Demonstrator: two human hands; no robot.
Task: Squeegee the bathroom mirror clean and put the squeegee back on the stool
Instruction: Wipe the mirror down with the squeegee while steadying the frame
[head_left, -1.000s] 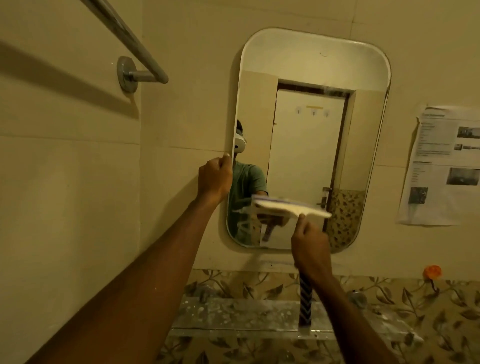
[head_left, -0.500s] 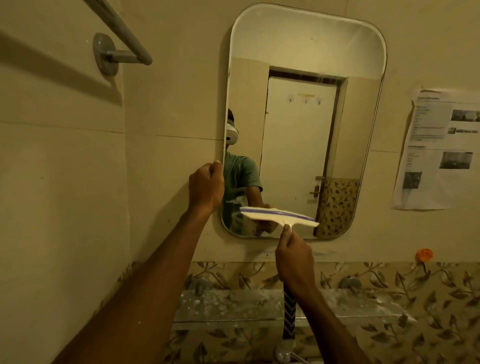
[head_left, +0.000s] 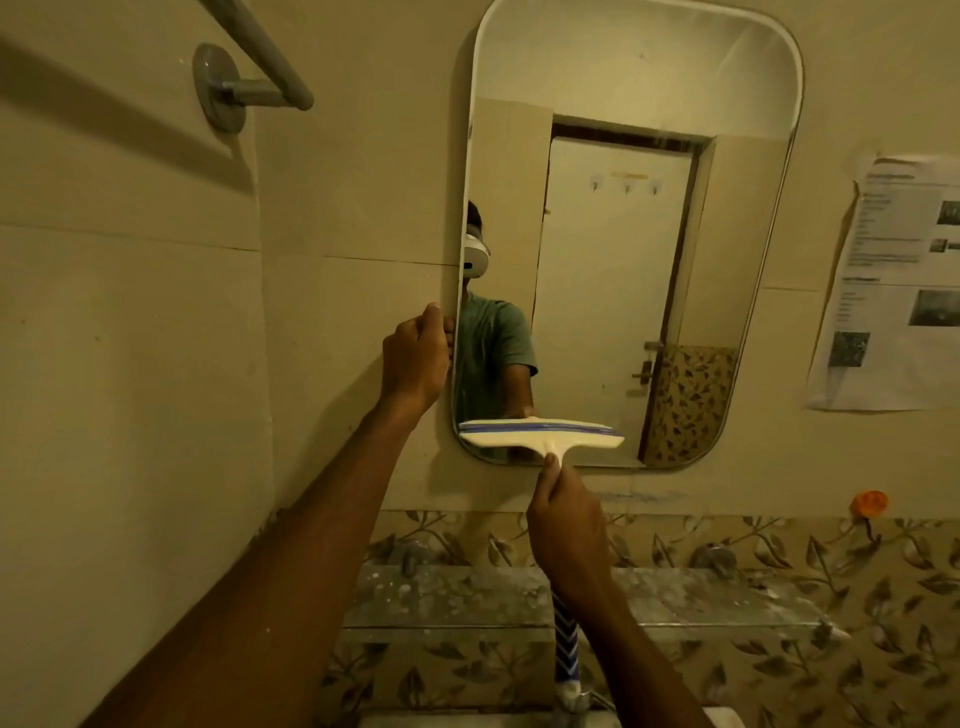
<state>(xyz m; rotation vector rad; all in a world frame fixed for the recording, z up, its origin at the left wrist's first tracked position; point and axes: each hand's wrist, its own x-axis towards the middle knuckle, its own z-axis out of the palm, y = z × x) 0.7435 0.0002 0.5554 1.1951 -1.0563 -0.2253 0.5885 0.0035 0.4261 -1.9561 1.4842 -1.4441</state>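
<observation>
A tall mirror (head_left: 613, 249) with rounded corners hangs on the beige tiled wall. A white squeegee (head_left: 540, 436) with a blue blade strip lies flat against the mirror's lower left part, close to the bottom edge. My right hand (head_left: 569, 530) grips its handle just under the head; the blue-and-white handle end (head_left: 567, 654) sticks out below my wrist. My left hand (head_left: 418, 358) clasps the mirror's left edge at mid-height. No stool is in view.
A glass shelf (head_left: 701, 597) speckled with white spots runs below the mirror. A metal towel bar (head_left: 260, 57) juts out at the upper left. A printed paper sheet (head_left: 898, 280) is stuck on the wall at right, an orange knob (head_left: 870, 503) below it.
The squeegee has slid down the mirror from its lower-middle part to near the bottom edge. My left hand stays on the mirror's left edge.
</observation>
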